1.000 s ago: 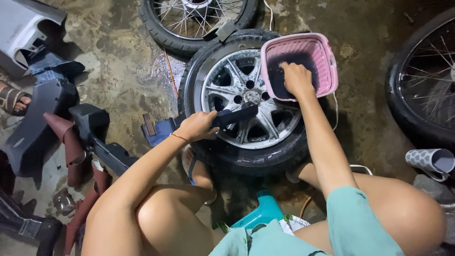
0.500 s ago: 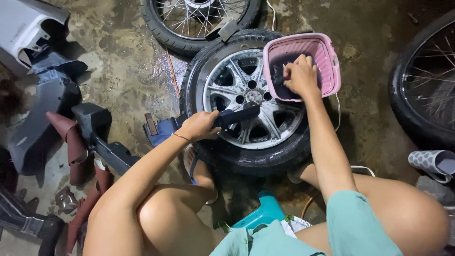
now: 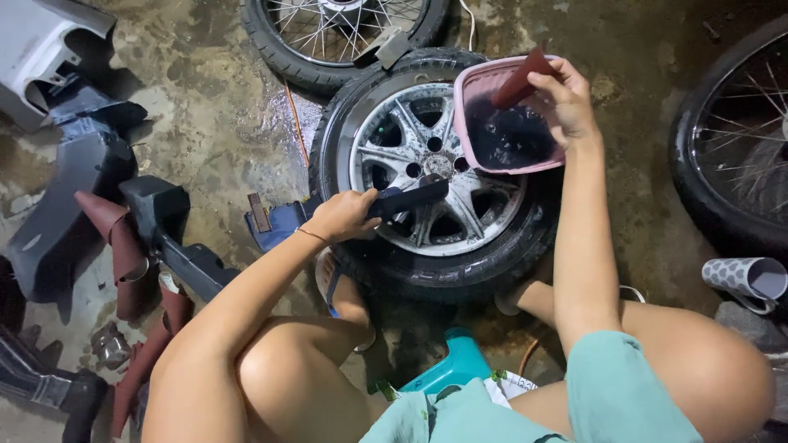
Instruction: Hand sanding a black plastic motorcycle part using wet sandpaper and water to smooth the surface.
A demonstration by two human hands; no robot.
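Note:
A small black tyre on a silver spoked alloy wheel (image 3: 435,176) lies flat on the wet concrete floor in front of me. My left hand (image 3: 345,215) grips a dark blue brush (image 3: 410,195) whose head rests across the wheel's hub. A pink plastic basin (image 3: 472,90) holding dark water sits on the wheel's far right side. My right hand (image 3: 562,98) hovers over the basin and holds a dark red piece of sandpaper (image 3: 519,82), lifted clear of the water.
A wire-spoked wheel (image 3: 345,29) lies beyond the alloy one, another spoked wheel (image 3: 735,139) at right. Dark motorcycle body panels (image 3: 74,189) crowd the left. A teal stool (image 3: 455,365) is under me. A grey patterned cup (image 3: 747,277) lies at right.
My right hand has come up out of the pink basin, bringing out the dark red sandpaper. The left hand has kept the brush on the hub.

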